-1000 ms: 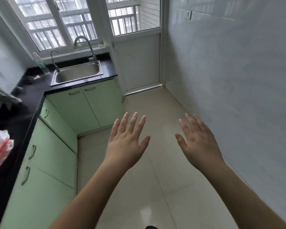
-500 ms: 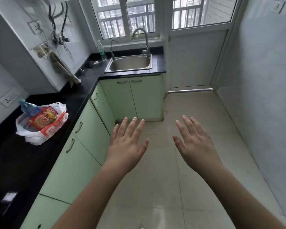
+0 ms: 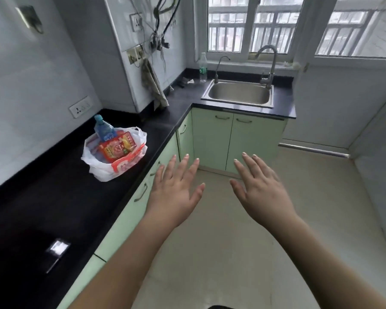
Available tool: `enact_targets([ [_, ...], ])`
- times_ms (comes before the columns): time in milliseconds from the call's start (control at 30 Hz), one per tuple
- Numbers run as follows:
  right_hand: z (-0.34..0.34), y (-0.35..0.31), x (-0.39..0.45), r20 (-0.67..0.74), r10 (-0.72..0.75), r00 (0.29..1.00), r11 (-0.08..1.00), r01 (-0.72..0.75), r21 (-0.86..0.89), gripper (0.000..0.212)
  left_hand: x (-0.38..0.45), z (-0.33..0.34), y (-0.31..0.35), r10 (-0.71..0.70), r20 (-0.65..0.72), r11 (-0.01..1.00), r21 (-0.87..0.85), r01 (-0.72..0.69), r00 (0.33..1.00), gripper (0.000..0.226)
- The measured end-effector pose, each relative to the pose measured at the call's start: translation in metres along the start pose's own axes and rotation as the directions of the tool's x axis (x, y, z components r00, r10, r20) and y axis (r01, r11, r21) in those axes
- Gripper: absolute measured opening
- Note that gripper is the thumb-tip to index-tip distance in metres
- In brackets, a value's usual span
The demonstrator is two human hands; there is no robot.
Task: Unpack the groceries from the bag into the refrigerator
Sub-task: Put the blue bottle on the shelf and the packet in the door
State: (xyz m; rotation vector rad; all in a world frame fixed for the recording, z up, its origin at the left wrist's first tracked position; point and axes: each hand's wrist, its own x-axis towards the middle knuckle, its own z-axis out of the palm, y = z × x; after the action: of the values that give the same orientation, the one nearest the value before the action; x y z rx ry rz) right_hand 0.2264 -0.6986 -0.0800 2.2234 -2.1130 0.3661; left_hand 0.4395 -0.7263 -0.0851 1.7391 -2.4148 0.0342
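Note:
A white and red plastic grocery bag (image 3: 103, 168) sits open on the black countertop (image 3: 54, 208) at the left. A blue-capped bottle (image 3: 103, 129) and a red snack packet (image 3: 118, 147) stick out of it. My left hand (image 3: 175, 192) hovers palm down with fingers spread, just right of the counter edge and to the right of the bag, holding nothing. My right hand (image 3: 261, 190) is spread the same way over the floor, also holding nothing. No refrigerator is in view.
Pale green cabinets (image 3: 236, 141) run under the L-shaped counter. A steel sink (image 3: 239, 93) with a tall tap (image 3: 269, 65) sits below the window, a clear bottle (image 3: 202, 68) beside it. A cloth (image 3: 153, 85) hangs by wall sockets. Beige floor tiles (image 3: 243, 253) stretch ahead.
The view has swung left, bringing the bag fully into sight and nearer the middle. Both hands stay spread and empty in front of me.

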Motion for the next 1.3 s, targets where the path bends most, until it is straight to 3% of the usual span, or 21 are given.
enact_targets([
  [567,0.049,-0.077,0.149,0.052,-0.252,0.966,0.967,0.251,0.036,0.072,0.058,0.012,-0.109,-0.212,-0.006,0.977,-0.028,0.212,0.977,0.074],
  [967,0.085,-0.063,0.296,0.075,-0.389,0.918,0.912,0.372,0.175,0.071,0.165,0.02,-0.138,-0.387,-0.001,0.92,0.065,0.386,0.922,0.078],
  [1300,0.116,-0.103,0.357,0.085,-0.53,0.844,0.828,0.494,0.265,0.063,0.183,0.033,-0.182,-0.522,0.004,0.845,0.138,0.516,0.853,0.07],
])
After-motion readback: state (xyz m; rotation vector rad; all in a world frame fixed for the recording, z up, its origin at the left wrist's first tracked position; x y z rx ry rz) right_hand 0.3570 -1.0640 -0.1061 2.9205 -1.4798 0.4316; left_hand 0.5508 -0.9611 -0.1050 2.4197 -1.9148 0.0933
